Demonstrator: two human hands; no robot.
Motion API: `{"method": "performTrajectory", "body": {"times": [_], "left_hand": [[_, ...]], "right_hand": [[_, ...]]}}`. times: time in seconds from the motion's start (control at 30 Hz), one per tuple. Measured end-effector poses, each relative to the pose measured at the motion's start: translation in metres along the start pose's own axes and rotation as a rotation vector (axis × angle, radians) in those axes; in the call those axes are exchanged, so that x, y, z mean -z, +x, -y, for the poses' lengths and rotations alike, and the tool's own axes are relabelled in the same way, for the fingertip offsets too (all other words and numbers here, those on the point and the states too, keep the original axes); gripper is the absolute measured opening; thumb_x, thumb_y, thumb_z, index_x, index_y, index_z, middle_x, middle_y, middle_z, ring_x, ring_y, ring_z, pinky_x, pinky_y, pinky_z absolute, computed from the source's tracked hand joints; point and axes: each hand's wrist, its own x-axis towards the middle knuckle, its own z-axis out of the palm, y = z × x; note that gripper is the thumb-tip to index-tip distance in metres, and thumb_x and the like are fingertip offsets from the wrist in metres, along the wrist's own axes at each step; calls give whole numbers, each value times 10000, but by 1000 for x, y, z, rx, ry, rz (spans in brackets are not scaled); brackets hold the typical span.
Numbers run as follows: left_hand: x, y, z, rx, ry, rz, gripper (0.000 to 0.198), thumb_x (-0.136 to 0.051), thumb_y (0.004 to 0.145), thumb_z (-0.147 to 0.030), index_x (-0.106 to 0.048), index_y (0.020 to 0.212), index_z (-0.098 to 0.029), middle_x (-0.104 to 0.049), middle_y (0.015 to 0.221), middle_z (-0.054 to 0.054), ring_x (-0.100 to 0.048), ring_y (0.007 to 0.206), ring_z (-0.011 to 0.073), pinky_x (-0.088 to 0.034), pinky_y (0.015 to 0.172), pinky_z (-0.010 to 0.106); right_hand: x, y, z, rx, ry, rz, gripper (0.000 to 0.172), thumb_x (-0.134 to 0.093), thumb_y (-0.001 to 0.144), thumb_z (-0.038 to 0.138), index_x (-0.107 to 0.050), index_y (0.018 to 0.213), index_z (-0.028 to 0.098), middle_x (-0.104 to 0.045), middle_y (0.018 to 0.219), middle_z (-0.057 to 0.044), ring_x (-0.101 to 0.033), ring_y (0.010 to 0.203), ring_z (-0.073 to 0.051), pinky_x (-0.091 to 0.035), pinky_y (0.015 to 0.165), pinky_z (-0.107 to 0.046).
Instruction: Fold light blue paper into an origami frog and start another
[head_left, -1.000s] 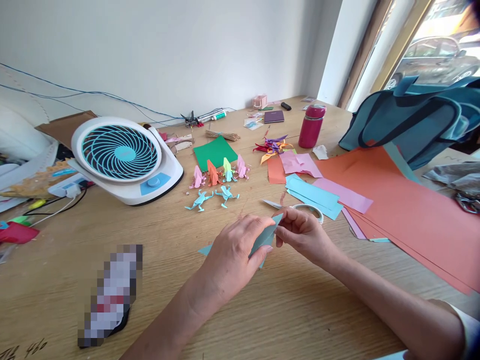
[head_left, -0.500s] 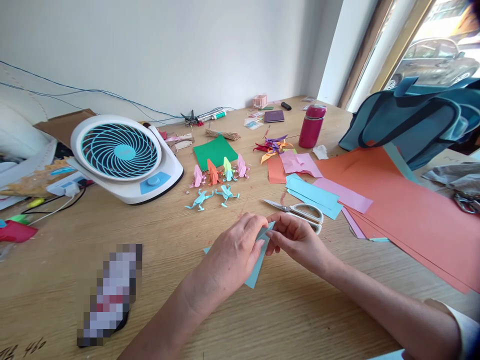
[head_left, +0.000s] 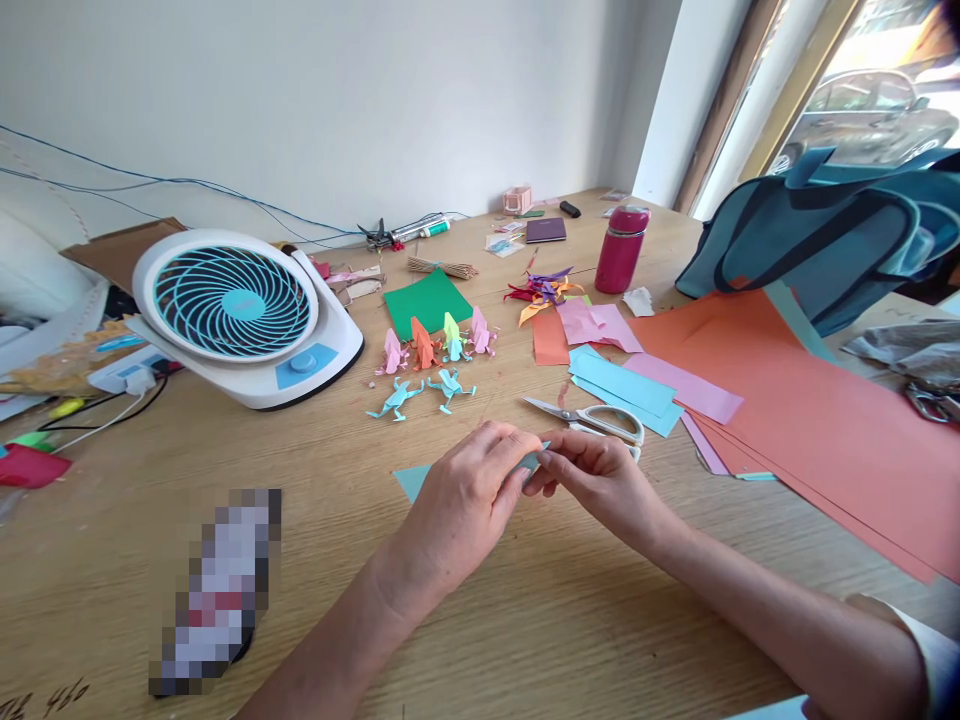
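Observation:
A sheet of light blue paper (head_left: 412,482) is pinched between my two hands above the wooden table; most of it is hidden behind my left hand. My left hand (head_left: 480,490) is closed on the paper, with the thumb and fingers pressed together near one edge. My right hand (head_left: 592,475) pinches the same paper at its right end, fingertips close to the left thumb. Just beyond my right hand lie scissors (head_left: 611,415) with white handles. Two light blue origami figures (head_left: 451,387) and a row of several pink, orange and green ones (head_left: 423,343) stand farther back.
A white fan (head_left: 247,320) stands at the left. A green paper square (head_left: 427,303) lies behind the figures. Blue paper strips (head_left: 626,387) and large orange sheets (head_left: 810,440) spread to the right. A magenta bottle (head_left: 622,250) and a teal bag (head_left: 810,240) stand at the back right.
The blue paper has turned in my hands: the part that hung below my left hand no longer shows, and more sticks out on the left. Both hands stay nearly in place.

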Motion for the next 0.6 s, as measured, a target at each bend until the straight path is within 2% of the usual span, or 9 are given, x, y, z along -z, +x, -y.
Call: {"method": "performTrajectory", "body": {"times": [0.23,0.43,0.6], "left_hand": [[-2,0,3,-4,-26,-16,272,-475,912,-61,-579,1099,-228,-641,1100,41,-603,1039,179,-483,903,309],[-5,-1,5,-20,-85,-54,305,-500,898,-37,-598,1114,-228,-636,1102,34,-601,1034,168,-482,900,297],[-5,0,4,-16,-96,-65,336,-494,886,-8,-602,1118,-226,-635,1111,35,-594,1038,171,-481,905,302]], "right_hand": [[0,0,-4,4,25,-13,307,-660,866,474,-736,941,187,-740,732,-33,-723,706,-177,-559,637,-279],[-1,-2,-4,14,36,-23,293,-651,880,447,-739,976,184,-765,828,-48,-729,728,-165,-556,650,-257],[-2,-1,-3,8,39,-37,311,-666,861,464,-739,948,175,-763,799,-54,-729,718,-176,-554,636,-264]]}}
